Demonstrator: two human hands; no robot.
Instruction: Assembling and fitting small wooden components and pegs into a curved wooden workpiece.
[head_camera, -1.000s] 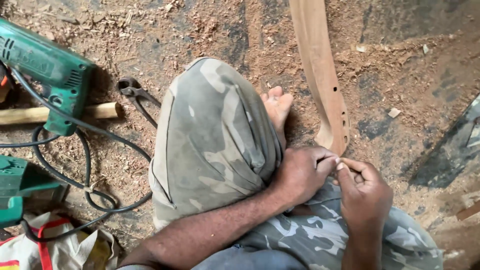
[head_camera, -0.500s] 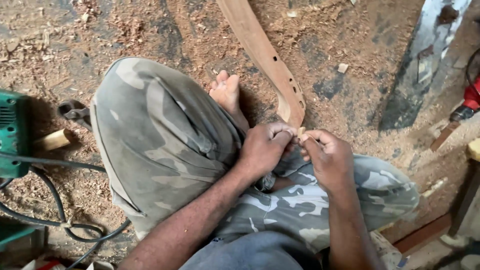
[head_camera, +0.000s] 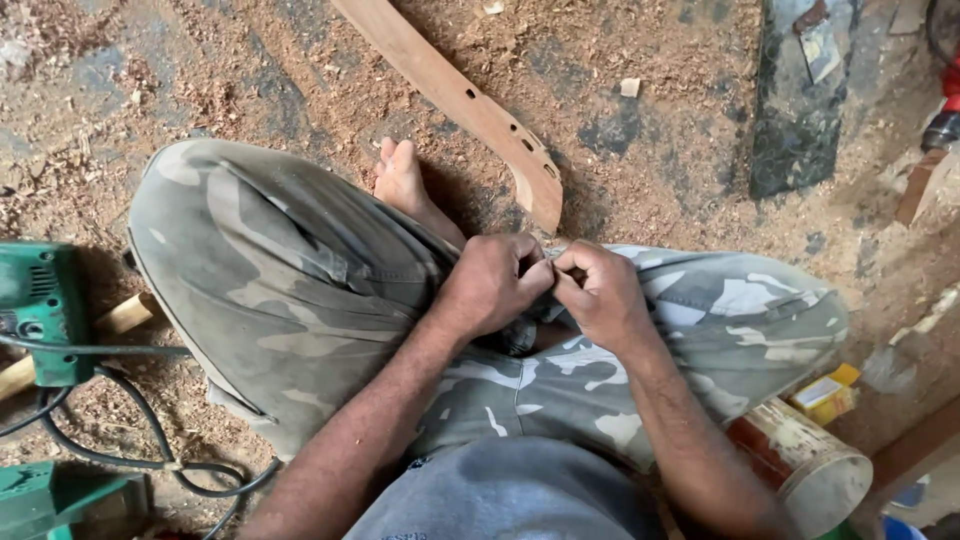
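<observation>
Shifted lower in view since before: left hand and right hand touching over camouflage trousers, fingers pinched together on something too small to identify. Beyond, curved wooden piece on sawdust-covered floor.

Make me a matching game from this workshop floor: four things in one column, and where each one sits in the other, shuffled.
Things:
1. curved wood piece
2. green power tool
3. tin can
4. bare foot

Places:
A. at the left edge, with a black cable running from it
B. lower right, lying on its side beside the person's leg
C. on the sawdust above the two hands, running up and to the left
D. sticking out past the bent knee, just left of the wood

Pairs: 1-C, 2-A, 3-B, 4-D
</observation>
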